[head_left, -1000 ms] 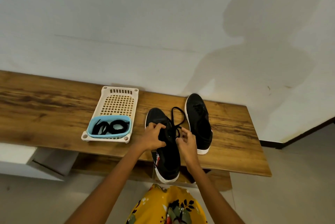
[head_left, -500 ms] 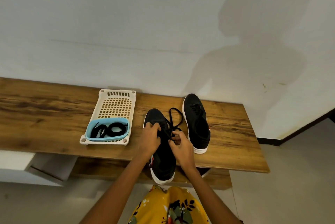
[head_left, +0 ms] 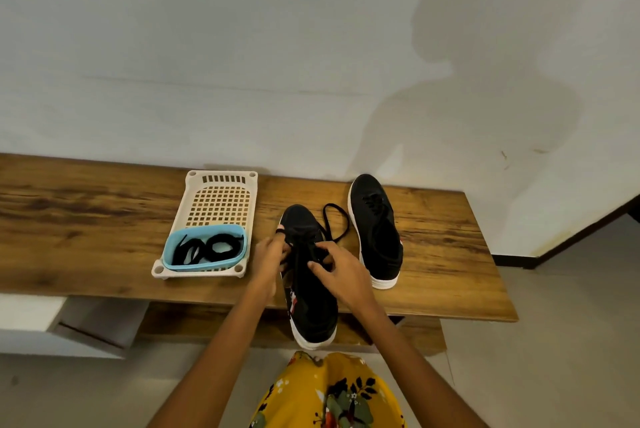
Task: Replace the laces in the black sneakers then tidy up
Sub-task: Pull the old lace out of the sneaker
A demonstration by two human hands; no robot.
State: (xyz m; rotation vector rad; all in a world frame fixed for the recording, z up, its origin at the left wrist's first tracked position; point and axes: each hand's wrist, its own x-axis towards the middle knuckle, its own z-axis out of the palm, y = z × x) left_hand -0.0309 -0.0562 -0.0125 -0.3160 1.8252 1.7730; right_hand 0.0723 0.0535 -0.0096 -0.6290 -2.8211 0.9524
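Two black sneakers with white soles lie on the wooden bench (head_left: 86,219). The near sneaker (head_left: 311,306) points away from me, its heel hanging over the bench's front edge. My left hand (head_left: 268,259) and my right hand (head_left: 337,270) both pinch its black lace (head_left: 334,219) over the eyelets; a loop of that lace trails toward the far sneaker (head_left: 377,230), which stands laced to the right. A blue tub (head_left: 169,254) holding coiled black laces (head_left: 207,247) sits in the front of a cream plastic tray (head_left: 221,199).
A white wall runs right behind the bench. The bench ends at the right, with grey floor beyond it. A white block sits under the bench at the left. My yellow floral garment shows at the bottom.
My hands have shifted slightly along the near sneaker's lacing, the right hand now lower and more spread over the tongue. Shoes, tray and tub stay in place.
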